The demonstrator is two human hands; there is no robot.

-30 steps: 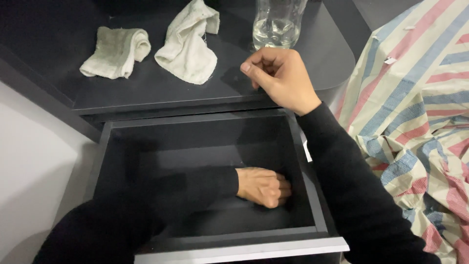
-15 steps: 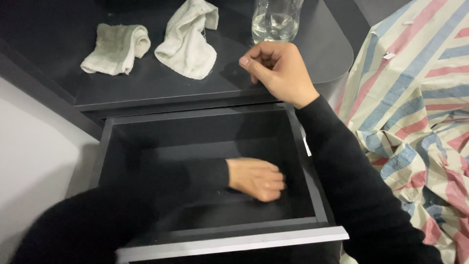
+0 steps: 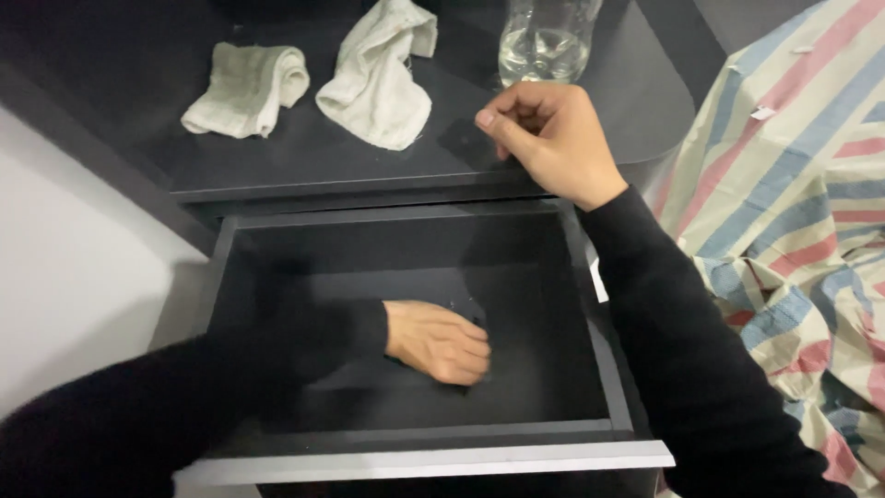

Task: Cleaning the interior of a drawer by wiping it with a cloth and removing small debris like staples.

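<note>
The left hand (image 3: pixel 441 341) lies knuckles-up on the floor of the open black drawer (image 3: pixel 415 433), fingers curled under, and whether it holds anything beneath them cannot be told; the work in hand looks like wiping or feeling over the drawer's inside. The right hand (image 3: pixel 548 138) rests in a loose fist on the dark bench (image 3: pixel 277 157) above, nothing visible in its grip, just in front of a clear plastic bottle (image 3: pixel 546 41). Two crumpled pale cloths (image 3: pixel 247 89) (image 3: pixel 380 72) lie apart on the bench, a striped sheet (image 3: pixel 793 212) to the right; covering the drawer's corners would call for a flatter palm and a longer reach.
</note>
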